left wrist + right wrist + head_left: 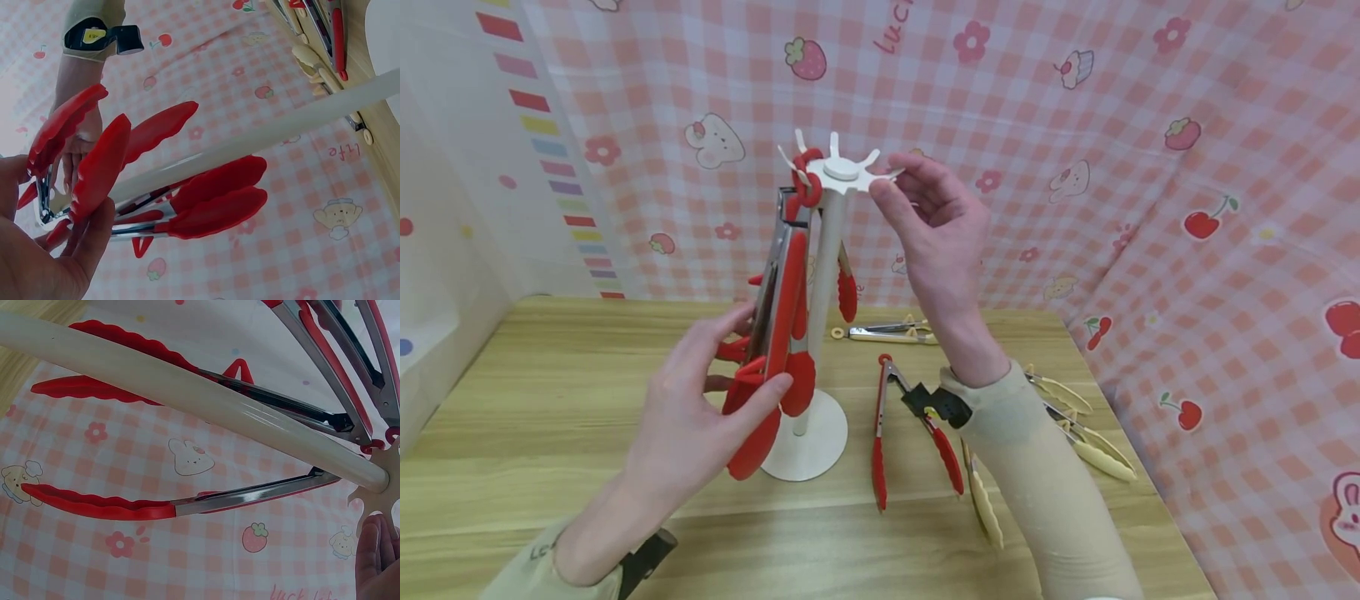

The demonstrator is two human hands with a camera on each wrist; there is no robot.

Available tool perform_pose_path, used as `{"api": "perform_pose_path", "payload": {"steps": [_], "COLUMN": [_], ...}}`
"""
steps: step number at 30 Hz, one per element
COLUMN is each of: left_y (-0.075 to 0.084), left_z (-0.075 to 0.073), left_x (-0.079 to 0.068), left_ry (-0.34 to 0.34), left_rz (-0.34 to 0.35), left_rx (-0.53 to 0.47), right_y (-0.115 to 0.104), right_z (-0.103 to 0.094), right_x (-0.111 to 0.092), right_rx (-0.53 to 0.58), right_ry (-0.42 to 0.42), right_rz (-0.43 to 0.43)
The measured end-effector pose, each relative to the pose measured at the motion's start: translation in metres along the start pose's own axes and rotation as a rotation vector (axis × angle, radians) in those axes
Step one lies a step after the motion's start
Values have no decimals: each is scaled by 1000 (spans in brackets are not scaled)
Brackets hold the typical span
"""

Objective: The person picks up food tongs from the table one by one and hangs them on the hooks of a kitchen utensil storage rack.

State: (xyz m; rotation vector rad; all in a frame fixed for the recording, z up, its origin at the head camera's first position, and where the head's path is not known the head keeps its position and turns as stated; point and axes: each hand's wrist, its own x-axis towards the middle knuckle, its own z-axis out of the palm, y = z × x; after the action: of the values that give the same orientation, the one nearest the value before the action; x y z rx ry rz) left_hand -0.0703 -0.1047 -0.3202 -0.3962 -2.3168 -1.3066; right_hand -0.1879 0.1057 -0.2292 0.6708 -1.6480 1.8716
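Note:
A white stand (826,292) with a ring of upturned hooks at its top carries several red-tipped tongs hung by their red loops. On its left side, my left hand (688,408) holds a pair of red tongs (787,292), thumb in front and fingers behind. The left wrist view shows the red scalloped heads (103,165) spread around that hand. Up at the top, my right hand (947,225) pinches a hook of the white hook ring (841,171) between thumb and fingers. More hanging tongs (119,509) show beyond the pole in the right wrist view.
Red tongs (880,450) lie spread on the wooden table (587,417), right of the round white base (820,450). Cream tongs (891,337) lie behind them, with more cream tongs (1105,458) near the right edge. Checked cloth (887,100) hangs behind and to the right.

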Motion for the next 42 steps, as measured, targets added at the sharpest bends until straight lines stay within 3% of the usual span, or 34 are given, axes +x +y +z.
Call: {"api": "perform_pose_path", "payload": {"steps": [13, 27, 42], "left_y": [7, -1, -8], "left_z": [9, 26, 33], "left_x": [-2, 4, 8], "left_ry": [-22, 47, 32], "left_rz": [-43, -3, 23], "left_rx": [-24, -26, -9], "right_y": [0, 1, 1], "right_z": [0, 0, 1], "right_x": [0, 0, 0], "right_rx": [7, -10, -22], "right_ry": [11, 7, 9], "right_rz": [-1, -5, -18]}}
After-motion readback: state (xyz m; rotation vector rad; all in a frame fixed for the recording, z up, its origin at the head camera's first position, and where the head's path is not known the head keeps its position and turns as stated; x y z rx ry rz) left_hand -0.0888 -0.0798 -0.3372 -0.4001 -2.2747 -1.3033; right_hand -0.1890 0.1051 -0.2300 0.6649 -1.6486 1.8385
